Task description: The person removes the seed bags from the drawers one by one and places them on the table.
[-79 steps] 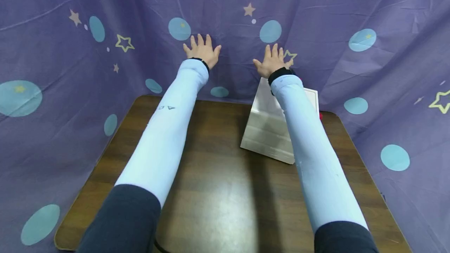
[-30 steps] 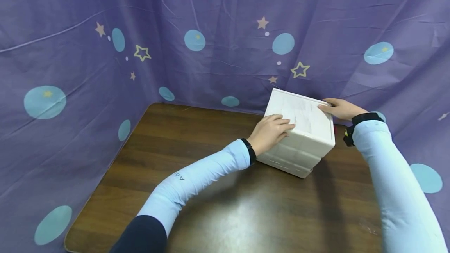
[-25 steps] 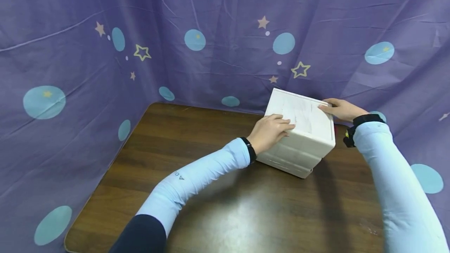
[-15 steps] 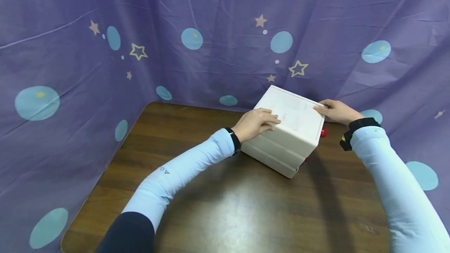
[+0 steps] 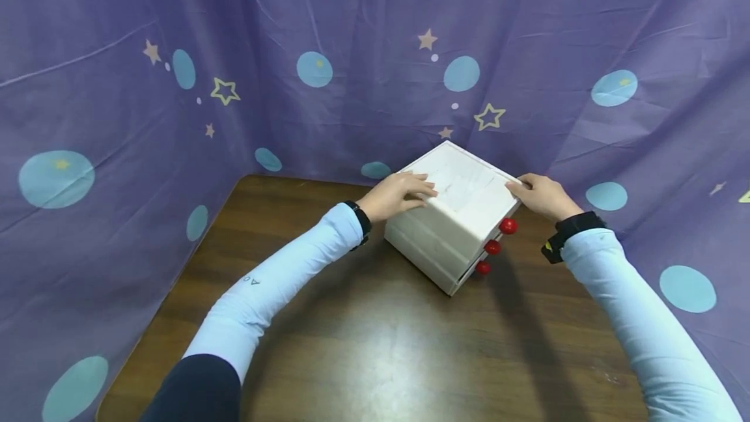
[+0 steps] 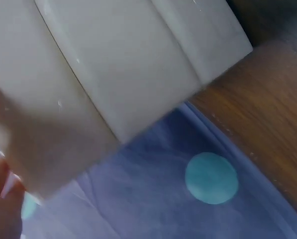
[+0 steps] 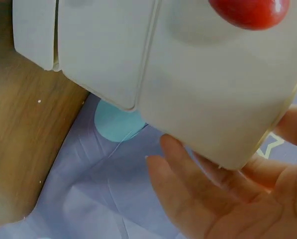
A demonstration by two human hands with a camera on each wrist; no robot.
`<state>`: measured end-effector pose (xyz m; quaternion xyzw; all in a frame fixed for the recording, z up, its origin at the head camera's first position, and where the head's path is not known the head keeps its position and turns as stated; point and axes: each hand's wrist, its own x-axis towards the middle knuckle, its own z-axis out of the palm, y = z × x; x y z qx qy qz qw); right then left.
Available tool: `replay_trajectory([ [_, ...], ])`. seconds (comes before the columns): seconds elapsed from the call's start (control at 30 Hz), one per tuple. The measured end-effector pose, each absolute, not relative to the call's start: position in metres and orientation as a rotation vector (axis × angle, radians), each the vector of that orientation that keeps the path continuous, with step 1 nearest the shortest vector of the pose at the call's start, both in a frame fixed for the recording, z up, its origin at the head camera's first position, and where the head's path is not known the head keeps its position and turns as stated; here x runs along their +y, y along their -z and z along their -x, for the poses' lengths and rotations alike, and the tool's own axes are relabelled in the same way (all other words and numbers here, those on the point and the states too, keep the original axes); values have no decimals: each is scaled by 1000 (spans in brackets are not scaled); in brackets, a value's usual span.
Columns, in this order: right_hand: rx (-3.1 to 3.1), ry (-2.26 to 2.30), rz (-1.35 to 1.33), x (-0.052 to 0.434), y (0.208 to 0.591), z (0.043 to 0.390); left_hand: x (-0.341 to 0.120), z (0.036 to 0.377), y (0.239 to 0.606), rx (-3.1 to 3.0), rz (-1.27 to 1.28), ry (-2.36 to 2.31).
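A white drawer cabinet (image 5: pixel 465 191) stands at an angle near the back of the table, its red round knobs (image 5: pixel 508 226) facing right. My left hand (image 5: pixel 394 195) holds its left top edge, fingertips lying over the top. At the far right top corner, my right hand (image 5: pixel 541 195) grips it with the thumb on top and the other fingers down past the edge. The left wrist view has the cabinet's plain ribbed side (image 6: pixel 123 59), with part of the left hand (image 6: pixel 3 204) at its corner. Drawer fronts (image 7: pixel 208 84) fill the right wrist view.
The brown wooden table (image 5: pixel 351 344) has its back edge close to a purple curtain (image 5: pixel 375 31) printed with stars and blue ovals. This curtain also hangs along the left and right sides.
Both hands have come down from the raised, spread pose onto the cabinet. It has turned so its knob side swings toward me, and moved slightly left; several red knobs now show.
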<state>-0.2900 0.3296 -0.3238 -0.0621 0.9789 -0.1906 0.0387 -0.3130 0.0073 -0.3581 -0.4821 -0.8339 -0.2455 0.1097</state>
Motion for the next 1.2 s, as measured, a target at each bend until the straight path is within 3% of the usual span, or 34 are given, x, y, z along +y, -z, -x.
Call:
replay_trajectory([
  [0.17,2830,1012,227,346,343,287,33,272,383,-2356,1109,541],
  [0.33,2420,1868,273,366,371,282,78,226,419,-2256,751,717],
  [0.47,2161,2211,352,364,389,283,100,208,435,-2277,576,834],
  [0.83,2193,2287,353,346,397,288,117,210,437,-2256,466,1021],
  [1.2,2329,2236,357,335,390,282,83,235,430,-2200,656,1122],
])
